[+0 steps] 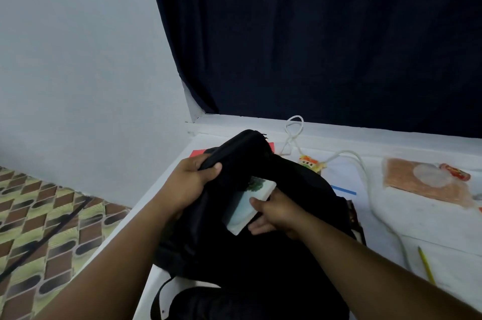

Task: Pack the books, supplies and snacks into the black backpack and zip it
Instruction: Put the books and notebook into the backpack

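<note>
The black backpack (260,254) lies on a white table in front of me. My left hand (187,184) grips the raised top flap of the backpack and holds it up. My right hand (273,215) holds a small white book (250,205) with a green tree picture on its cover, its lower end tilted into the backpack's opening. A yellow pencil (426,265) lies on the table at the right. A snack packet with a red wrapper (455,172) rests at the far right, and a small orange packet (309,161) sits behind the bag.
A white cable (365,176) loops across the white table (430,228) behind and right of the bag. A brown mat (422,184) lies at the right. Something red (198,153) shows under the bag's far side. A dark curtain (313,32) hangs behind. Patterned floor (47,228) is at the left.
</note>
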`<state>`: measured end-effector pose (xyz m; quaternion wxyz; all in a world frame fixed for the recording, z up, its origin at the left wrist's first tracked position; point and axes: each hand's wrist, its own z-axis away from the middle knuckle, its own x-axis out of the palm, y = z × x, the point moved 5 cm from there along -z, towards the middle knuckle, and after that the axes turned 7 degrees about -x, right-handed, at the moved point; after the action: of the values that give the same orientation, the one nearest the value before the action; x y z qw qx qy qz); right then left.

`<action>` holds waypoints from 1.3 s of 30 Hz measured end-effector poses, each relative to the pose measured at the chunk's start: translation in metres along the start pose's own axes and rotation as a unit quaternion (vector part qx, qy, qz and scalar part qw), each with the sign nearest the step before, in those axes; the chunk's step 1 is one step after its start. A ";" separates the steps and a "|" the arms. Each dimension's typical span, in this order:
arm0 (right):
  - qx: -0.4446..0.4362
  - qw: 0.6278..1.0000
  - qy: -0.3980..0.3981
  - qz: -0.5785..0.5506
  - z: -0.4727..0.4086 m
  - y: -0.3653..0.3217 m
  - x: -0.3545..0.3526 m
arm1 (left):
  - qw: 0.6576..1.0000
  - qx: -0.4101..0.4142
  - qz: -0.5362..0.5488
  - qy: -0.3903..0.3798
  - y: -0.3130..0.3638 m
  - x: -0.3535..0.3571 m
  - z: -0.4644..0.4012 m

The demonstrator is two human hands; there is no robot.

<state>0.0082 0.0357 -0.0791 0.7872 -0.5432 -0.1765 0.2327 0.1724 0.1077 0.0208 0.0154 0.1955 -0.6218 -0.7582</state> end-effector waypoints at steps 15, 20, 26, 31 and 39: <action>-0.260 0.836 0.042 0.481 -0.017 0.015 0.007 | 0.999 -0.015 0.045 -0.016 -0.013 -0.008 -0.011; -0.259 0.840 0.017 0.477 -0.011 0.020 0.005 | 0.998 -0.011 0.048 -0.028 -0.021 -0.006 -0.013; -0.351 0.851 0.213 0.329 0.019 -0.027 -0.043 | 0.999 0.011 -0.050 0.015 -0.035 0.011 -0.019; -0.336 0.854 0.276 0.286 0.024 -0.049 -0.103 | 0.977 0.006 -0.215 0.000 -0.042 0.033 -0.036; -0.138 0.889 0.249 0.358 -0.048 0.000 -0.196 | 0.969 -0.055 -0.228 -0.072 -0.036 0.058 -0.041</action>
<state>-0.1290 -0.1108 -0.1010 0.5858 -0.7124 0.2013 0.3298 0.1394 0.0620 -0.0355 -0.1927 0.2757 -0.5176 -0.7867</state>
